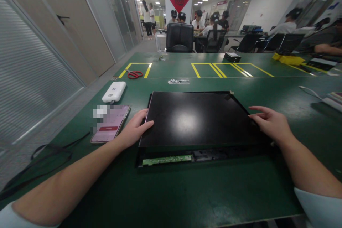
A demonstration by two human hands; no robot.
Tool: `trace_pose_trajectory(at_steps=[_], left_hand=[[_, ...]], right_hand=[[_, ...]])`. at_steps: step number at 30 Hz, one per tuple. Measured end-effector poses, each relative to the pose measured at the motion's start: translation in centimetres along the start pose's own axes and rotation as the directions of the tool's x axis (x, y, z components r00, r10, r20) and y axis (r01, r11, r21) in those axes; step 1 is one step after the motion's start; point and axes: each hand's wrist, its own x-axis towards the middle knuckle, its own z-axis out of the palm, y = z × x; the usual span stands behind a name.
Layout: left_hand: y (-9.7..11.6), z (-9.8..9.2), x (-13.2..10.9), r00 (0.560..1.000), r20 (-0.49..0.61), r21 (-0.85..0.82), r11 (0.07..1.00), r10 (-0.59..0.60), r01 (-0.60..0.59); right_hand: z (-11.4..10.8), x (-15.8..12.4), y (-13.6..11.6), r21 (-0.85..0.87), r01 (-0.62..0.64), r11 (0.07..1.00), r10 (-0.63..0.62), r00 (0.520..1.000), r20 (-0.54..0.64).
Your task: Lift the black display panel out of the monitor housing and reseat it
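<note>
A flat black display panel (195, 117) lies on the green table (171, 185), its near edge raised a little above a green circuit strip (167, 160). My left hand (135, 128) grips the panel's left edge, thumb on top and fingers curled under. My right hand (268, 121) rests on the panel's right edge, fingers stretched out along it, palm down. Both forearms reach in from the bottom corners.
A phone (110, 124) and a white power bank (114, 91) lie left of the panel, with a black cable (50, 149) trailing off. Red scissors (135, 74) and small screws (178, 81) lie farther back. Several seated people and office chairs (180, 37) are beyond the table.
</note>
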Motion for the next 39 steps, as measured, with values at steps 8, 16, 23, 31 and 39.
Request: trace_pose_trajectory(at_steps=[8, 16, 23, 31, 39], left_hand=[[-0.1, 0.0, -0.1, 1.000, 0.002, 0.039, 0.999, -0.006, 0.006], [-0.7, 0.2, -0.3, 1.000, -0.021, 0.153, 0.988, 0.004, 0.000], [-2.0, 1.1, -0.5, 0.996, -0.058, 0.265, 0.963, 0.073, -0.056], [-2.3, 1.3, -0.4, 0.995, -0.017, 0.313, 0.946, 0.098, -0.088], [-0.8, 0.7, -0.2, 1.000, 0.000, 0.199, 0.980, -0.003, 0.003]], right_hand=[[-0.2, -0.2, -0.6, -0.128, 0.103, 0.986, -0.098, 0.994, 0.048], [-0.2, 0.0, -0.3, -0.123, 0.073, 0.990, -0.067, 0.996, 0.050], [0.0, 0.5, 0.0, -0.106, 0.038, 0.994, -0.037, 0.999, 0.016], [-0.3, 0.4, -0.4, -0.080, -0.014, 0.997, 0.015, 1.000, 0.013], [-0.3, 0.4, -0.3, -0.046, -0.064, 0.997, 0.065, 0.998, 0.023]])
